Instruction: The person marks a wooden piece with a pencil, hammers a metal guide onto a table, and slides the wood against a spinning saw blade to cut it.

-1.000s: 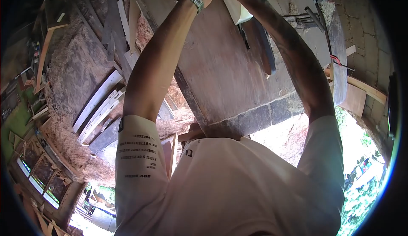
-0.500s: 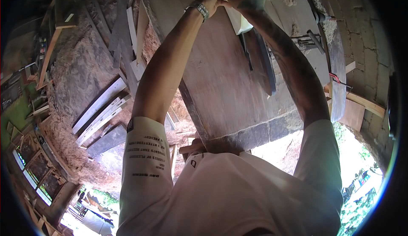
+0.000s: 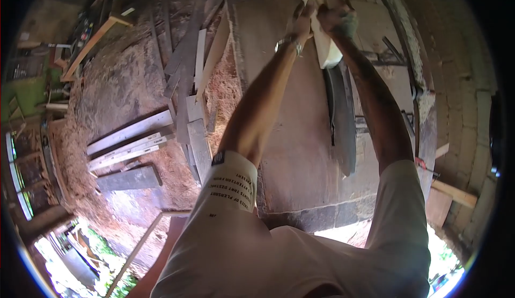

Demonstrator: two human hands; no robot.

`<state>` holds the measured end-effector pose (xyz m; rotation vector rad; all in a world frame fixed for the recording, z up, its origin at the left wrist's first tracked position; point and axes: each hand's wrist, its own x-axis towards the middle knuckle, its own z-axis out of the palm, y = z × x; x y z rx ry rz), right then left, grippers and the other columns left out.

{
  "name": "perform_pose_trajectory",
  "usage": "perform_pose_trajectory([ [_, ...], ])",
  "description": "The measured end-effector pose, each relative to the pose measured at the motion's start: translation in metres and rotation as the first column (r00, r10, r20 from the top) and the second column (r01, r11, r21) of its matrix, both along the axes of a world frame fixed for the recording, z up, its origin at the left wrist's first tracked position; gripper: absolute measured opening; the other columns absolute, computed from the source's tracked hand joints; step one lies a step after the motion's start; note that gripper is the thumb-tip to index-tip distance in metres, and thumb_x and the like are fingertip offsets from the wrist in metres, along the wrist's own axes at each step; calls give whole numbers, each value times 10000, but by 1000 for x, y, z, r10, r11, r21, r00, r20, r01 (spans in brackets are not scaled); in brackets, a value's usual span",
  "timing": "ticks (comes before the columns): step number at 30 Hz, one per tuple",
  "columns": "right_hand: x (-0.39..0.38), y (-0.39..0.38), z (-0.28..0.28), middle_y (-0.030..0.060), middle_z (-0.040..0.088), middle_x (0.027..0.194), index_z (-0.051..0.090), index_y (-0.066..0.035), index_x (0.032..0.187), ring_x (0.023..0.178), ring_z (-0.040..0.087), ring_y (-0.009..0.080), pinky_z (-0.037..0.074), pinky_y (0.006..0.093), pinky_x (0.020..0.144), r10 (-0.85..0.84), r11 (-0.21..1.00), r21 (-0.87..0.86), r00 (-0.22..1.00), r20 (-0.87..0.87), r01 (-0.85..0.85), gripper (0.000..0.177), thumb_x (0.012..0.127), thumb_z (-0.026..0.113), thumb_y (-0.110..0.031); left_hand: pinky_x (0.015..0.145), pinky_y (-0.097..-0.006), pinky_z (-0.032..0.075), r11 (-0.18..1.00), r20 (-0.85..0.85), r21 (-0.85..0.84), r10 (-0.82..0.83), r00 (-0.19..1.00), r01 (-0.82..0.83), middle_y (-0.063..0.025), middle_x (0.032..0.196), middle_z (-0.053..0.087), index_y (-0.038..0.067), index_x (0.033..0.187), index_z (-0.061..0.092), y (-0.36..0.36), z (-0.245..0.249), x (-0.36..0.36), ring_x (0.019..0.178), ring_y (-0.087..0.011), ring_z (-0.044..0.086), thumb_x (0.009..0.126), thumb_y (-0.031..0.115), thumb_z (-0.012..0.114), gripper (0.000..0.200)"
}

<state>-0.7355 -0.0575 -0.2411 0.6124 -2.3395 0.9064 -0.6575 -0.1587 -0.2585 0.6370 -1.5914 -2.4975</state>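
Both my arms reach forward over a brown workbench (image 3: 300, 137). My left hand (image 3: 300, 21), with a metal watch on its wrist, and my right hand (image 3: 337, 16) are closed side by side around a pale wooden piece (image 3: 327, 48). The piece runs lengthwise away from me, and its rounded near end sticks out below my hands. It hangs just above the far end of a long dark plank (image 3: 343, 121) that lies on the bench. The piece's far end runs out of the top of the frame.
Light boards (image 3: 131, 137) and a dark slab (image 3: 129, 179) lie on the sawdust-covered floor to the left. More planks (image 3: 188, 56) lean by the bench's left edge. Metal tools (image 3: 394, 51) lie on the bench's right side, beside a brick wall (image 3: 466, 110).
The view has swung so that the bench runs more upright in the frame. My hands have come further into view, still gripping the pale piece, and more of it shows.
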Motion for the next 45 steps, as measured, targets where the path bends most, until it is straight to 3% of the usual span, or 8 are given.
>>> perform_pose_trajectory([
  [4, -43, -15, -6, 308, 703, 988, 495, -147, 1484, 878, 713, 465, 582, 524, 813, -17, 999, 43, 1000, 18, 16, 751, 759, 661, -247, 1236, -598, 201, 561, 355, -801, 165, 920, 208, -209, 1685, 199, 121, 1646, 150, -2, -62, 161, 1567, -387, 151, 979, 502, 614, 898],
  [10, -114, -40, -48, 254, 670, 1242, 458, -45, 1487, 1083, 687, 408, 557, 490, 917, 206, 970, -96, 965, -163, -223, 800, 754, 711, -243, 1238, -622, 147, 108, 404, -915, 252, 879, 390, -127, 1710, 155, 168, 1624, 279, 33, -90, 285, 1573, -367, 133, 1010, 461, 488, 712],
  [20, -127, -125, -44, 357, 563, 1362, 315, 156, 1439, 1213, 616, 454, 517, 495, 1022, -406, 907, 240, 870, 279, 346, 1125, 712, 841, -522, 1207, -665, 171, 215, 301, -945, 282, 911, 246, -92, 1696, 231, 218, 1613, 318, 28, -102, 287, 1561, -362, 197, 973, 429, 519, 703],
  [23, -133, -146, -119, 354, 266, 1594, 26, -84, 1643, 1370, 433, 542, 427, 609, 1054, -367, 912, 9, 806, 465, 410, 1115, 854, 704, -488, 1220, -644, 158, 243, 245, -954, 295, 924, 175, -110, 1686, 251, 128, 1598, 318, 29, -103, 289, 1562, -344, 201, 958, 367, 523, 713],
  [24, -114, -141, -109, 280, -179, 1669, -277, -93, 1579, 1498, 132, 577, 251, 635, 1178, -290, 953, 96, 780, 555, 286, 1295, 853, 685, -567, 1225, -635, 155, 259, 221, -955, 309, 925, 142, -124, 1680, 259, 97, 1588, 322, 29, -106, 288, 1562, -338, 203, 951, 344, 529, 713],
  [32, 228, -66, 37, 242, 716, 1014, 408, 97, 1325, 1049, 677, 407, 517, 518, 981, -149, 975, 211, 893, 424, 63, 810, 805, 749, -423, 1170, -473, 393, 684, -81, -694, 236, 968, -225, -244, 1524, 471, -46, 1435, 421, 15, -114, 321, 1406, -379, 483, 944, 39, 473, 502],
  [42, 553, 183, 84, 223, 720, 1008, 330, 27, 1499, 872, 737, 393, 589, 460, 778, 342, 928, -38, 805, 484, -371, 867, 843, 821, -255, 907, -358, 565, 880, 116, -468, -29, 993, 81, -127, 1280, 690, 45, 1373, 525, 39, -75, 605, 1148, -240, 695, 1024, 92, 545, 353],
  [45, 617, 243, 126, 233, 723, 1091, 442, -43, 1435, 968, 733, 406, 589, 444, 830, 267, 929, 8, 686, 676, -370, 727, 825, 818, -168, 922, -494, 577, 997, 328, 78, -23, 944, -3, -188, 1388, 604, 53, 1447, 446, 57, -39, 652, 1187, -342, 658, 1065, 401, 506, 521],
])
